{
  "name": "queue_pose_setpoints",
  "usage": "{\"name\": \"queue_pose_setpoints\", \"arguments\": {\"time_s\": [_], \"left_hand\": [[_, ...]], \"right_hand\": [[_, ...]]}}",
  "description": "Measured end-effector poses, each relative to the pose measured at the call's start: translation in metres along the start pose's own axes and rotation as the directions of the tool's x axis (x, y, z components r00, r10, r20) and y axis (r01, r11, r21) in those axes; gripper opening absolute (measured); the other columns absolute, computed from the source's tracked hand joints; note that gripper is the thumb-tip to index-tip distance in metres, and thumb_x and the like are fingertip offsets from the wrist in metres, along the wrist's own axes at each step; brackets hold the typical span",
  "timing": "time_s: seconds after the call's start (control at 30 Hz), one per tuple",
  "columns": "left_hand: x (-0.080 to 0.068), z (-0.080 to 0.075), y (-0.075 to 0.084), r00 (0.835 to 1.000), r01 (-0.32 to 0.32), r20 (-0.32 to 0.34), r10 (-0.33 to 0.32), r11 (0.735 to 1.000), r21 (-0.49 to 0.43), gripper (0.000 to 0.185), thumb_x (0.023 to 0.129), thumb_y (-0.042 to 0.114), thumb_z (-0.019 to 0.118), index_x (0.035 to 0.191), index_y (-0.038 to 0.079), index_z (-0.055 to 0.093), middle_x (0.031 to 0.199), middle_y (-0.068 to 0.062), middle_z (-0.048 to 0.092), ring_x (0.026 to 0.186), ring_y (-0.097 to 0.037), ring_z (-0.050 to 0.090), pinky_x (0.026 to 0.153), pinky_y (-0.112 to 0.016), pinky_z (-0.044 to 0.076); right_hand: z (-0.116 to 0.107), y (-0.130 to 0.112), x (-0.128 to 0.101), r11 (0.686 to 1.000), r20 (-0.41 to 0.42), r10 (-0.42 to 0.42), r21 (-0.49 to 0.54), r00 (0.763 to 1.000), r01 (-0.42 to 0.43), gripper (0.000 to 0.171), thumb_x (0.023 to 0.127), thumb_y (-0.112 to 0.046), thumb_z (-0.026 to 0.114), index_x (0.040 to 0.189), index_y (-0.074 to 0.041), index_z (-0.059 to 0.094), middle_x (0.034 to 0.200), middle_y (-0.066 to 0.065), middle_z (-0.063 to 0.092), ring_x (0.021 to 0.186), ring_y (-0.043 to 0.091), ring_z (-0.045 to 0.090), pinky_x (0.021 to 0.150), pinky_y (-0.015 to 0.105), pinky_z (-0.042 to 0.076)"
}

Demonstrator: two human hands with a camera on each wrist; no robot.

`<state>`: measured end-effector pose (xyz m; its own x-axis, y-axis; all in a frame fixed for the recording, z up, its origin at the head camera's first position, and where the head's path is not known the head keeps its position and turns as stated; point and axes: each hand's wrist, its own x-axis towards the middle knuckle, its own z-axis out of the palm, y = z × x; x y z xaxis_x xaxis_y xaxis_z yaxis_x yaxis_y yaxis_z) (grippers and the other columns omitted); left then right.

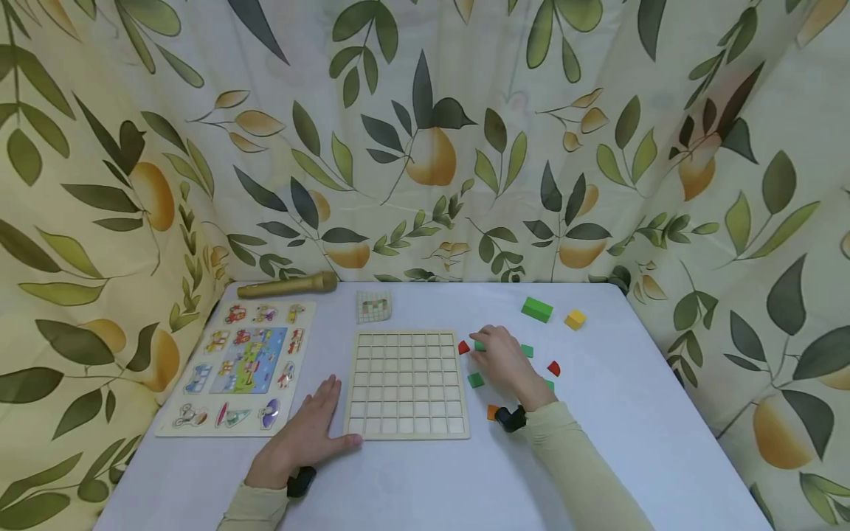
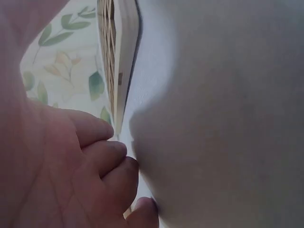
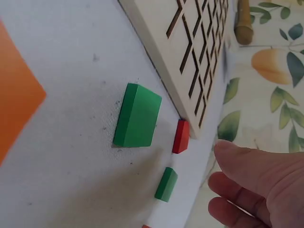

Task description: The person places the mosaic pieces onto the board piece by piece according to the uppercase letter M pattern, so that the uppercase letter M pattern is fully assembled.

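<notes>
A wooden grid board (image 1: pixel 406 383) (image 3: pixel 190 47) with bare cells lies at the table's middle. My left hand (image 1: pixel 319 424) (image 2: pixel 71 166) rests flat on the table, fingers straight, by the board's front left corner (image 2: pixel 124 57). My right hand (image 1: pixel 494 352) (image 3: pixel 251 175) hovers just right of the board with loosely bent fingers and holds nothing. Its fingertips are nearest a small green piece (image 1: pixel 479 345) (image 3: pixel 166 184) and a red piece (image 1: pixel 463 347) (image 3: pixel 181 136). A green tile (image 1: pixel 475 380) (image 3: pixel 137 115) lies nearer the front, beside the board's right edge.
Loose pieces right of the board: green (image 1: pixel 527 351), red (image 1: pixel 554 368), orange (image 1: pixel 492 412) (image 3: pixel 16 95), a green block (image 1: pixel 536 309), a yellow cube (image 1: pixel 575 319). A picture puzzle (image 1: pixel 239 365) lies left, a wooden stick (image 1: pixel 287 285) and a patterned card (image 1: pixel 374 306) behind. Leaf-print curtains surround the table.
</notes>
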<state>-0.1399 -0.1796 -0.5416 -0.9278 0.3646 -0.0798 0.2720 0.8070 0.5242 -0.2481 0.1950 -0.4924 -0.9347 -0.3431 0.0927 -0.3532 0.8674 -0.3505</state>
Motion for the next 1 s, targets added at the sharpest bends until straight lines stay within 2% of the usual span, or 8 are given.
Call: {"name": "queue_pose_setpoints", "arguments": {"time_s": [0.1,0.27,0.43,0.57,1.0], "left_hand": [[-0.001,0.002,0.001,1.000,-0.004,0.005,0.004,1.000,0.003,0.115,0.080,0.067,0.065,0.151,-0.009,0.016,0.158,-0.025,0.012,0.145,-0.036,0.011,0.114,-0.055,0.014],[0.000,0.006,0.004,1.000,0.005,0.004,-0.005,0.999,0.043,0.116,0.079,0.069,0.064,0.151,-0.008,0.018,0.158,-0.024,0.014,0.145,-0.036,0.011,0.114,-0.054,0.013],[0.001,0.007,0.006,0.999,0.029,0.017,-0.031,0.996,0.080,0.116,0.077,0.071,0.064,0.151,-0.007,0.022,0.158,-0.022,0.015,0.145,-0.036,0.010,0.114,-0.054,0.012],[0.001,0.007,0.006,0.999,0.034,0.030,-0.037,0.993,0.114,0.115,0.077,0.072,0.064,0.151,-0.006,0.024,0.159,-0.021,0.014,0.146,-0.036,0.009,0.114,-0.055,0.012],[0.002,0.008,0.006,1.000,0.017,0.017,-0.020,0.991,0.134,0.108,0.081,0.066,0.065,0.152,-0.004,0.025,0.159,-0.019,0.014,0.146,-0.035,0.009,0.113,-0.056,0.013]], "right_hand": [[0.002,0.002,0.011,0.999,0.033,-0.022,-0.035,0.999,0.023,0.034,0.088,-0.008,0.073,0.121,0.001,0.068,0.110,0.012,0.063,0.105,0.031,0.053,0.087,0.046,0.047],[0.007,0.008,0.023,0.998,0.084,-0.001,-0.070,0.996,0.007,0.031,0.088,-0.008,0.071,0.119,-0.002,0.070,0.106,0.011,0.063,0.102,0.029,0.052,0.084,0.044,0.047],[0.012,0.013,0.028,0.997,0.106,-0.019,-0.071,0.994,0.027,0.031,0.087,-0.010,0.074,0.117,-0.005,0.072,0.107,0.010,0.062,0.099,0.029,0.052,0.080,0.044,0.047],[0.016,0.015,0.030,0.996,0.119,-0.016,-0.080,0.993,0.025,0.033,0.087,-0.015,0.075,0.120,-0.010,0.071,0.109,0.009,0.061,0.100,0.028,0.050,0.081,0.045,0.045],[0.028,0.016,0.031,0.996,0.075,-0.032,-0.086,0.997,0.038,0.032,0.087,-0.014,0.076,0.118,-0.011,0.071,0.102,0.005,0.057,0.097,0.026,0.048,0.082,0.046,0.043]]}}
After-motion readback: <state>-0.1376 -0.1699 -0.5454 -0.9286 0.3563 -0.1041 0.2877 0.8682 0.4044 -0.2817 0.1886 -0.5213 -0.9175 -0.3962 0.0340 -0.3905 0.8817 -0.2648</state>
